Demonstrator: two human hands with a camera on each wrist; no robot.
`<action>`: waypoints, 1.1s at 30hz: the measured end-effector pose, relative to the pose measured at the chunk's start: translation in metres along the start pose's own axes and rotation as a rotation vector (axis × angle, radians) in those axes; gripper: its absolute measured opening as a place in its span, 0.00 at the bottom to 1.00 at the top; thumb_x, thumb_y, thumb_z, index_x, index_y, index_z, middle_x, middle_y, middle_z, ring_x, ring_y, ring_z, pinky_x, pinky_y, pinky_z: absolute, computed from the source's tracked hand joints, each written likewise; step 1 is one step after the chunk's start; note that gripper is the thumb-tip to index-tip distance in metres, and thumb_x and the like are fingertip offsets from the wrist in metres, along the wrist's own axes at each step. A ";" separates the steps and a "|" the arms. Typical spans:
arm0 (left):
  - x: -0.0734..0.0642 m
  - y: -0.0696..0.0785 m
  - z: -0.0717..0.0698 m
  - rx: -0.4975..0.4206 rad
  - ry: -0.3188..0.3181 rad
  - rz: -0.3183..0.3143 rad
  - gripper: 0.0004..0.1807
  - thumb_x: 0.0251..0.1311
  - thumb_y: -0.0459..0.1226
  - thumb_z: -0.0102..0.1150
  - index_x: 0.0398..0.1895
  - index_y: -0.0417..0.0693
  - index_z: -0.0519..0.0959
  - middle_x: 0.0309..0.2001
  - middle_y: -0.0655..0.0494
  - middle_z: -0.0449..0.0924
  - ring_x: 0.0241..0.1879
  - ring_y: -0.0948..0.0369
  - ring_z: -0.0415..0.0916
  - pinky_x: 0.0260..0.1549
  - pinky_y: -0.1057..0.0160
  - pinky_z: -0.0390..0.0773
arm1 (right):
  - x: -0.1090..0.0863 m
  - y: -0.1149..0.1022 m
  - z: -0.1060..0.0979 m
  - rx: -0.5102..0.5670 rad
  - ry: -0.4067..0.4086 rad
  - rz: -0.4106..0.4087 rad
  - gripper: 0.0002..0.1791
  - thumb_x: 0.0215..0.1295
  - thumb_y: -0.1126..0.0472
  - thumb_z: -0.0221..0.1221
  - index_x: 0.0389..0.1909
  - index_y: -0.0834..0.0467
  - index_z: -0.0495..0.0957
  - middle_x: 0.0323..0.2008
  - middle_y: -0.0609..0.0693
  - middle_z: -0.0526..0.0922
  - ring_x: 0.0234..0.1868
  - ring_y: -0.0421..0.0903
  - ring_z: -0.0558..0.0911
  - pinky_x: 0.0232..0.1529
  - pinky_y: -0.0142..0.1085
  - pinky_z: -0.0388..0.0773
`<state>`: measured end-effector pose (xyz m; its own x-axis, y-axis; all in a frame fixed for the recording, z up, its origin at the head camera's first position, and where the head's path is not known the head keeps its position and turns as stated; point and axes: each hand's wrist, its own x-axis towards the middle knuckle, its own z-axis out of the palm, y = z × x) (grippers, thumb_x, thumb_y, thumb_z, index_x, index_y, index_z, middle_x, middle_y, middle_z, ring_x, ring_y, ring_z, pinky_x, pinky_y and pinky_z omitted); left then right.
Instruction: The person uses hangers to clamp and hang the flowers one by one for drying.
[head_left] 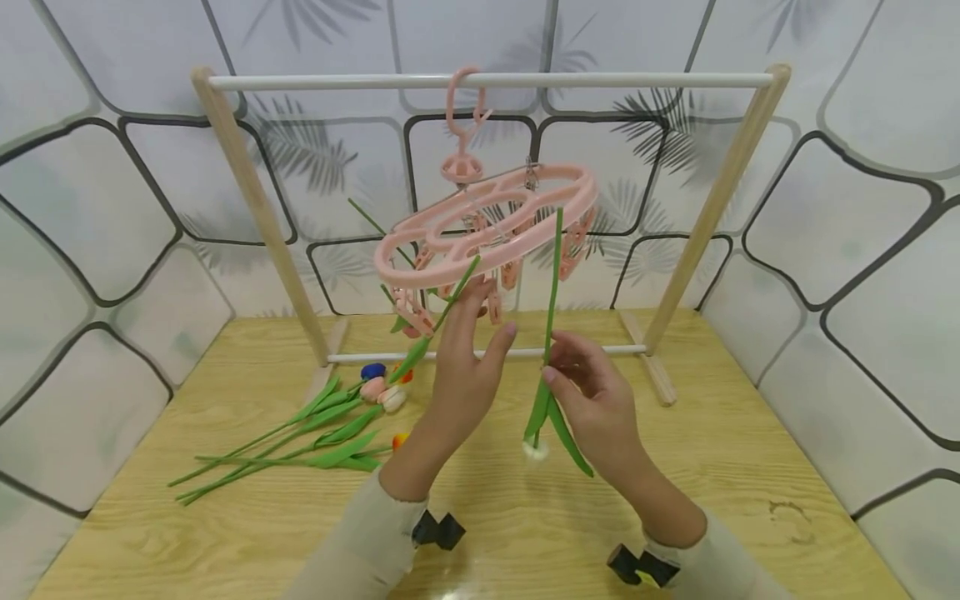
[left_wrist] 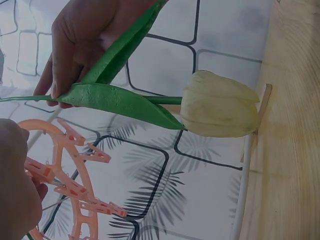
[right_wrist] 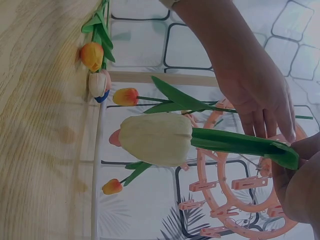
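A pink oval clip hanger (head_left: 491, 254) hangs tilted, with small clips below its ring. My right hand (head_left: 596, 404) pinches the green stem of a white artificial tulip (right_wrist: 155, 140), its bloom pointing down and its stem rising in front of the ring. Raised beneath the ring, my left hand (head_left: 465, 367) has its fingers up beside a pink clip (head_left: 494, 307) and its thumb apart from them; some fingertips are hidden. Orange-red tulips (right_wrist: 125, 96) hang head down around the hanger, and a pink bloom (right_wrist: 114, 138) shows partly behind the white one.
A white rail (head_left: 600, 81) on wooden legs (head_left: 258, 204) carries the hanger's hook. Several tulips (head_left: 330, 425) lie on the wooden table (head_left: 247, 550) at left, with blue, pink, white and orange blooms. A lower white bar (head_left: 607, 350) crosses behind my hands.
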<state>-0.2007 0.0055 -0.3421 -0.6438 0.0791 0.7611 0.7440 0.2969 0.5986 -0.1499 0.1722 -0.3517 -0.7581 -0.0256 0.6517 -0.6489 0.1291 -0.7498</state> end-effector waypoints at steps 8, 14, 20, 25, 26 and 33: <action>0.006 -0.004 0.003 0.004 0.145 0.112 0.17 0.69 0.32 0.60 0.59 0.37 0.77 0.60 0.46 0.78 0.57 0.54 0.76 0.54 0.56 0.79 | 0.004 0.003 0.003 -0.012 0.001 0.035 0.21 0.68 0.73 0.60 0.62 0.64 0.75 0.45 0.48 0.79 0.45 0.42 0.81 0.48 0.28 0.81; 0.009 -0.005 0.001 -0.021 0.161 0.115 0.14 0.66 0.32 0.64 0.53 0.39 0.81 0.52 0.45 0.79 0.48 0.53 0.77 0.50 0.58 0.79 | 0.012 0.010 0.005 -0.008 0.010 0.053 0.22 0.69 0.71 0.61 0.63 0.63 0.74 0.46 0.48 0.78 0.46 0.41 0.81 0.49 0.27 0.81; 0.011 -0.003 0.001 -0.059 0.149 0.069 0.13 0.66 0.35 0.66 0.52 0.45 0.84 0.51 0.49 0.78 0.47 0.55 0.76 0.49 0.61 0.79 | 0.018 0.014 0.011 0.045 0.037 0.045 0.23 0.66 0.76 0.60 0.62 0.67 0.74 0.45 0.46 0.78 0.46 0.39 0.79 0.49 0.27 0.80; 0.011 0.004 0.001 -0.165 0.112 -0.011 0.11 0.68 0.35 0.62 0.50 0.43 0.85 0.52 0.48 0.75 0.46 0.58 0.76 0.50 0.64 0.82 | 0.021 0.014 0.015 0.061 0.053 0.077 0.23 0.67 0.75 0.60 0.63 0.66 0.73 0.46 0.46 0.78 0.48 0.40 0.79 0.51 0.28 0.79; 0.011 0.006 0.001 -0.206 0.102 -0.033 0.11 0.68 0.34 0.62 0.50 0.41 0.85 0.53 0.48 0.74 0.46 0.58 0.76 0.50 0.63 0.83 | 0.022 0.014 0.015 0.061 0.056 0.081 0.23 0.68 0.74 0.60 0.63 0.66 0.73 0.46 0.46 0.77 0.48 0.40 0.78 0.52 0.28 0.79; 0.010 0.014 -0.001 -0.482 0.051 -0.194 0.13 0.70 0.34 0.61 0.51 0.33 0.82 0.57 0.49 0.70 0.52 0.57 0.77 0.57 0.60 0.80 | 0.027 0.014 0.019 0.090 0.105 0.068 0.24 0.69 0.73 0.59 0.65 0.67 0.71 0.47 0.47 0.76 0.49 0.42 0.78 0.51 0.27 0.79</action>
<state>-0.1963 0.0097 -0.3258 -0.7777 0.0164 0.6284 0.6171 -0.1709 0.7681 -0.1803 0.1547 -0.3465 -0.7923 0.0850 0.6041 -0.6033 0.0379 -0.7966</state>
